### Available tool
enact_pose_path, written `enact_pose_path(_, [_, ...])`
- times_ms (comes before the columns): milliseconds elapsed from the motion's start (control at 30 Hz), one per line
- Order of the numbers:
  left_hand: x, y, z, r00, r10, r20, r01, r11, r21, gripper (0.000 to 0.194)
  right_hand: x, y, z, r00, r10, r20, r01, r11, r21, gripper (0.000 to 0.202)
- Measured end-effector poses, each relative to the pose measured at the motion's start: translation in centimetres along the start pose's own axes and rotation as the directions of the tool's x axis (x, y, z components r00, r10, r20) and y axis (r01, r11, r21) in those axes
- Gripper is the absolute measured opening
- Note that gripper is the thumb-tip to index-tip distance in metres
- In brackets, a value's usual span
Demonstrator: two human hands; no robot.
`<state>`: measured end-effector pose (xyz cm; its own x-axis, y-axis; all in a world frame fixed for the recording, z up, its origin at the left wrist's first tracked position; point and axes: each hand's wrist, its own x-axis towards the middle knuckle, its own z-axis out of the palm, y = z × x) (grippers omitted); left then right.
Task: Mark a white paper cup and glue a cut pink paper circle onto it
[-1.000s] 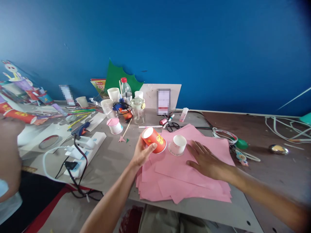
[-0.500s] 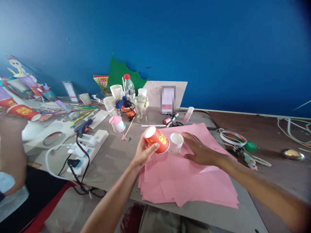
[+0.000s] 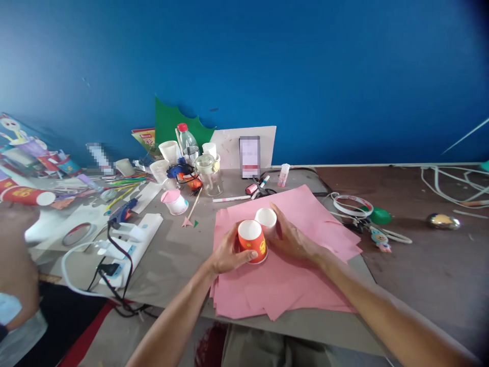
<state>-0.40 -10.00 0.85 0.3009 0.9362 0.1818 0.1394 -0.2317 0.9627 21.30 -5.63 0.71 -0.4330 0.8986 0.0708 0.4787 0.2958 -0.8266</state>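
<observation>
A red paper cup (image 3: 252, 242) with yellow lettering stands nearly upright on the stacked pink sheets (image 3: 263, 290), its wide end down. My left hand (image 3: 230, 252) is wrapped round it from the left, thumb across the front. Just behind and to the right, touching or almost touching it, is a white cup (image 3: 266, 219). My right hand (image 3: 291, 237) curves round the white cup's right side, fingers behind it. Further left on the table sits a small white cup with a pink top (image 3: 174, 202), beside a stick with a pink arrow-shaped end (image 3: 187, 221).
A glass jar (image 3: 209, 176), bottle (image 3: 187, 142) and phone (image 3: 249, 157) stand at the back. Markers and scissors lie before the phone. At left are a power strip (image 3: 142, 239) with cables and another person's arm (image 3: 17, 255). Tape rolls (image 3: 353, 205) lie at right.
My left hand has tipped the red cup more upright and lowered it onto the pink sheets. My right hand has closed in round the white cup. The view has shifted somewhat to the right.
</observation>
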Motion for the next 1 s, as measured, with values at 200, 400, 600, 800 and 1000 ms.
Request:
enact_pose_path(200, [-0.4, -0.3, 0.0, 0.996, -0.036, 0.085, 0.028, 0.995, 0.094, 0.065, 0.2, 0.6, -0.3, 0.974, -0.016, -0.226, 0.022, 0.999, 0.025, 0.071])
enact_pose_path(400, [-0.5, -0.2, 0.2, 0.987, -0.084, 0.137, 0.065, 0.989, 0.135, 0.073, 0.7, 2.6, 0.6, 0.963, -0.113, -0.245, 0.089, 0.990, -0.107, 0.073])
enact_pose_path(600, [-0.7, -0.2, 0.3, 0.973, -0.043, 0.228, -0.006, 0.977, 0.211, 0.077, 0.8, 2.8, 0.9, 0.950, -0.169, -0.262, 0.137, 0.981, -0.138, 0.073])
enact_pose_path(800, [-0.7, -0.4, 0.2, 0.965, -0.060, 0.254, 0.006, 0.978, 0.208, 0.082, 0.7, 2.9, 0.8, 0.945, -0.193, -0.265, 0.157, 0.976, -0.150, 0.073])
enact_pose_path(1000, [-0.7, -0.4, 0.0, 0.959, -0.080, 0.271, 0.018, 0.975, 0.224, 0.086, 0.8, 2.9, 0.7, 0.940, -0.206, -0.273, 0.162, 0.971, -0.176, 0.071])
